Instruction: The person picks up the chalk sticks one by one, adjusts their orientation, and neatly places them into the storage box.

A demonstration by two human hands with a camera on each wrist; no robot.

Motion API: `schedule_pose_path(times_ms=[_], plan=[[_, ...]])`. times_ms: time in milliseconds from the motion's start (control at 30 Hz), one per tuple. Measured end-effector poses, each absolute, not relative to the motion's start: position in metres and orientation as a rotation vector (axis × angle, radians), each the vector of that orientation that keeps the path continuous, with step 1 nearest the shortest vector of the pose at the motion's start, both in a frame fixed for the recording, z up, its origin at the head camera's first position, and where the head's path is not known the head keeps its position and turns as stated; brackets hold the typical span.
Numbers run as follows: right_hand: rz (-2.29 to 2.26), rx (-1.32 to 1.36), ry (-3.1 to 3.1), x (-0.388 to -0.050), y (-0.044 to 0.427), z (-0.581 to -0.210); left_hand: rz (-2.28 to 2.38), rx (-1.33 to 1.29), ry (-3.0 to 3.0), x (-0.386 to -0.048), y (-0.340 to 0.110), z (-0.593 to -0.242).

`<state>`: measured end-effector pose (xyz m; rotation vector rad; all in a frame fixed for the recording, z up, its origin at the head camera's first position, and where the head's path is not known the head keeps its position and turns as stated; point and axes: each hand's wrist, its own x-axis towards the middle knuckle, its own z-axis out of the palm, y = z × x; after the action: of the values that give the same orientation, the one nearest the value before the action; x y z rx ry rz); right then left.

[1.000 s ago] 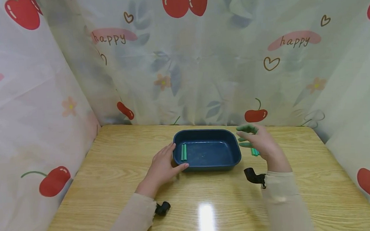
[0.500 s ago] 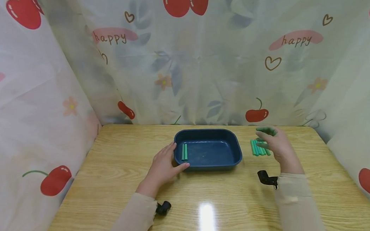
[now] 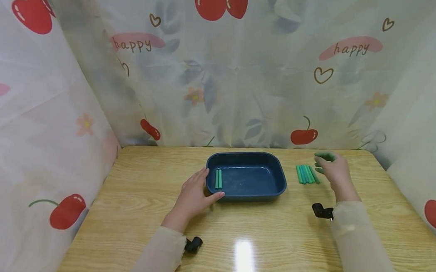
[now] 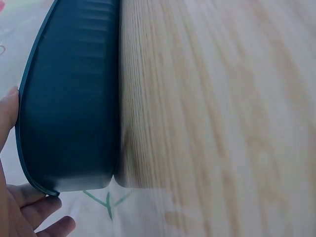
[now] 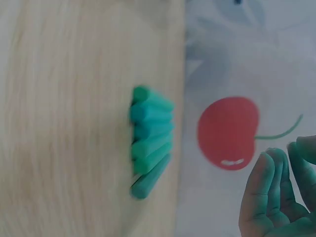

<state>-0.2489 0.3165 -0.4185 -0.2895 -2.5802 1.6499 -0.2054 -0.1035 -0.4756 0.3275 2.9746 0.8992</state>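
The left hand (image 3: 193, 198) rests against the left end of the dark blue tray (image 3: 248, 198), its thumb on the front rim and its fingers at the left side. In the left wrist view the thumb and fingers touch the tray's rim. Two green sticks (image 3: 220, 179) lie side by side inside the tray at the left. To the right of the tray, several green and blue-green sticks (image 5: 152, 148) lie in a row on the table. Just right of them hovers the right hand (image 3: 336, 171), fingers bent loosely with nothing in them and green colour on the fingers.
The wooden table (image 3: 148, 165) reaches back to a patterned cloth (image 3: 235, 110) with cherries, which also hangs at both sides. Small black devices (image 3: 193, 245) are fixed at both wrists.
The right hand has moved rightward, away from the tray and past the row of sticks, which has come into full view. The left hand stays at the tray.
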Motion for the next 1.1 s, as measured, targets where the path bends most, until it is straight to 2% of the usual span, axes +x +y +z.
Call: schedule_pose_path(times_ms=[400,1100], plan=[[1.463,-0.278,-2.795,-0.274,0.342,-0.444,0.895,0.331,2.970,-0.203,-0.104,-0.472],[1.250,-0.206,-3.078,-0.299,0.355,-0.456,0.864,0.336,2.984,-0.205,-0.105,-0.475]])
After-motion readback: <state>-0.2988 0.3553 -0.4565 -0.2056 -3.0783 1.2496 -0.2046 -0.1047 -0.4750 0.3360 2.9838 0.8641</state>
